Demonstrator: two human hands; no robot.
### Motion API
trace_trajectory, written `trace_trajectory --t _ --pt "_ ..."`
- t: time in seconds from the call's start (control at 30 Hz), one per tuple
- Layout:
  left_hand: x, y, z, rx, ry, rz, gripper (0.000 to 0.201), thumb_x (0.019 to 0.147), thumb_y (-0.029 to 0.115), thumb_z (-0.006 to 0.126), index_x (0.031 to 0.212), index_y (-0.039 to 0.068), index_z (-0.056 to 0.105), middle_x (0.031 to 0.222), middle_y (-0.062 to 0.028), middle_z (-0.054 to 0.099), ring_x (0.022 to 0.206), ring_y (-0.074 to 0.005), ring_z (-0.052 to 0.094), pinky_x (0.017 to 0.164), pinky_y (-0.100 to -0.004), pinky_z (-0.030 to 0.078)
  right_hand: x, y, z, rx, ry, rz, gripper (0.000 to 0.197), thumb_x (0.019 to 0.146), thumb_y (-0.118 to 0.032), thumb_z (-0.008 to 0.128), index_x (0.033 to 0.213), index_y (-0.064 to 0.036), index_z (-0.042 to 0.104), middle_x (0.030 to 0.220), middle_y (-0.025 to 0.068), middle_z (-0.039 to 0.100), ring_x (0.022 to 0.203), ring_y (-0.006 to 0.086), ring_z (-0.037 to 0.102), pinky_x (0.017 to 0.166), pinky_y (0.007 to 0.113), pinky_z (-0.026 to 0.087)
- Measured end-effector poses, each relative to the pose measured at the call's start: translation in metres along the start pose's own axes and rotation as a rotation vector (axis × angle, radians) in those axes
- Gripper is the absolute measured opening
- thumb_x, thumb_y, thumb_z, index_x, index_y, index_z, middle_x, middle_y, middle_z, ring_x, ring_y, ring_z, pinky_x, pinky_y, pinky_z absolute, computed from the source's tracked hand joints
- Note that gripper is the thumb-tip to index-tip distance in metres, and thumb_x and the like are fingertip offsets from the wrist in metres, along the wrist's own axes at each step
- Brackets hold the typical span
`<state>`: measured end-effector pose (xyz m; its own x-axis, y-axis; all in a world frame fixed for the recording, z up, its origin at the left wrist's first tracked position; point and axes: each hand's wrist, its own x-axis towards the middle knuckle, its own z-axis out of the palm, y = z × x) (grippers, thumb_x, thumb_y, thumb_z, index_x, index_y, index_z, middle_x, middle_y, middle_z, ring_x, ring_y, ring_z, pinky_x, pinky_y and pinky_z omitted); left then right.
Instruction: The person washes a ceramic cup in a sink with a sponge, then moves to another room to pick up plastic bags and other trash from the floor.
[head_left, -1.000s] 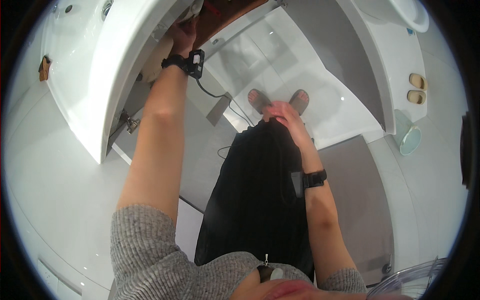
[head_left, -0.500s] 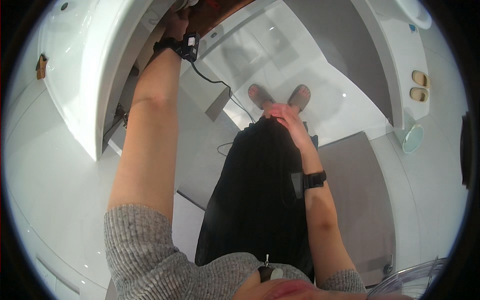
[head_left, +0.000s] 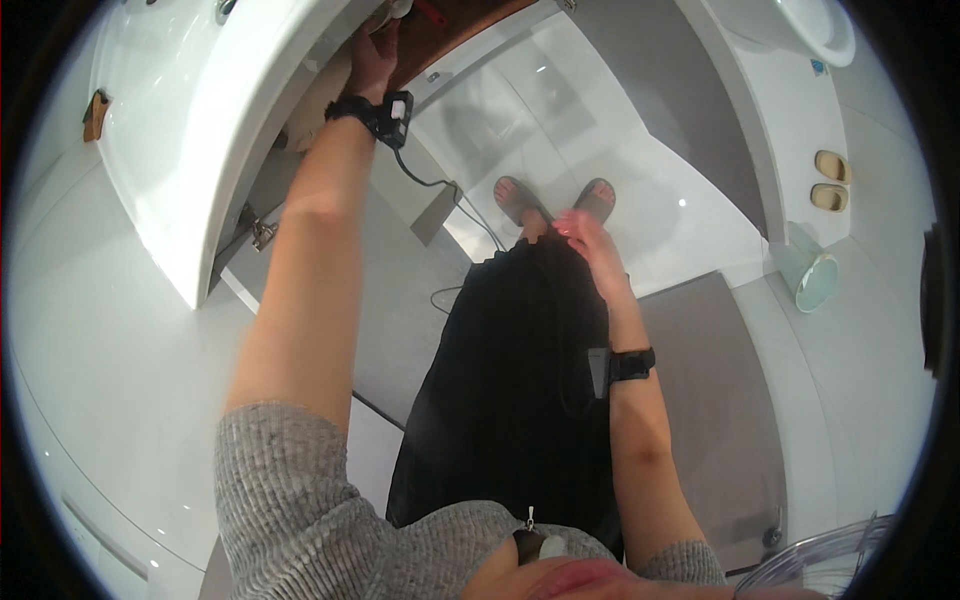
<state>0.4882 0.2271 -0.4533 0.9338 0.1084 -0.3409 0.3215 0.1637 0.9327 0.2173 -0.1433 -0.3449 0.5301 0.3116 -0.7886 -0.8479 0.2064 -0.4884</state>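
My left hand reaches into the brown-floored cabinet under the white washbasin. Its fingers are closed at the picture's top edge around a small whitish thing, cut off by the frame, so its kind does not show. A red thing lies just right of it on the cabinet's brown board. Over my black skirt, near the knees, my right hand hangs with its fingers loosely stretched, holding nothing.
The washbasin curves along my left. Open grey cabinet doors stand below it. A cable runs from the left wrist's black device. Farther right are a pale green bin and beige slippers.
My left hand has shifted a little right and back toward me, with the whitish thing at its fingers. My right hand has moved slightly right, its fingers lifting off the skirt.
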Motion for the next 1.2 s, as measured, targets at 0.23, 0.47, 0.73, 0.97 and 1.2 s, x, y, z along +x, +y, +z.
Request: trace_trajectory --t 0.23,0.47,0.73,0.97,1.2 --pt "-0.180 -0.055 0.031 -0.627 0.417 -0.680 0.031 0.084 0.025 0.052 0.109 0.008 0.046 0.093 -0.0177 0.054 0.085 -0.0319 0.054 0.082 -0.0458 0.046 -0.046 -0.041 -0.061 0.107 0.753 -0.303 0.051 0.087 -0.046 0.043 0.123 -0.0093 0.038 0.115 0.0068 0.050 0.102 0.0198 0.048 0.091 0.035 0.030" --pt "-0.432 -0.066 -0.046 -0.543 0.705 -0.977 0.047 0.073 0.024 0.060 0.107 0.003 0.036 0.101 -0.0177 0.040 0.095 -0.0345 0.045 0.081 -0.0471 0.044 -0.117 -0.168 -0.047 -0.357 0.804 -0.703 0.046 0.093 -0.035 0.034 0.125 -0.0017 0.037 0.123 0.0128 0.045 0.113 0.0254 0.042 0.096 0.035 0.030" --pt "-0.504 0.051 -0.020 -0.306 1.140 -0.605 0.037 0.069 0.012 0.064 0.100 0.001 0.046 0.083 -0.0122 0.052 0.072 -0.0221 0.052 0.064 -0.0329 0.047 -0.124 -0.198 -0.023 -1.188 0.691 -0.535 0.054 0.080 -0.038 0.056 0.112 0.0043 0.047 0.073 0.0199 0.063 0.068 0.0328 0.062 0.065 0.038 0.049" --pt "-0.522 0.076 -0.030 -0.353 1.086 -0.601 0.032 0.068 0.013 0.064 0.095 0.004 0.050 0.082 -0.0085 0.050 0.071 -0.0202 0.054 0.054 -0.0299 0.045 -0.116 -0.210 -0.014 -1.439 0.643 -0.411 0.055 0.076 -0.039 0.057 0.104 0.0075 0.052 0.082 0.0246 0.061 0.082 0.0364 0.060 0.073 0.041 0.047" --pt "-0.526 0.083 -0.040 -0.489 0.895 -0.774 0.048 0.072 0.025 0.063 0.111 0.002 0.046 0.102 -0.0176 0.051 0.085 -0.0267 0.056 0.069 -0.0362 0.049 -0.089 -0.195 -0.066 -1.325 0.625 -0.383 0.047 0.075 -0.038 0.056 0.097 0.0030 0.055 0.086 0.0226 0.061 0.085 0.0390 0.058 0.074 0.042 0.047"
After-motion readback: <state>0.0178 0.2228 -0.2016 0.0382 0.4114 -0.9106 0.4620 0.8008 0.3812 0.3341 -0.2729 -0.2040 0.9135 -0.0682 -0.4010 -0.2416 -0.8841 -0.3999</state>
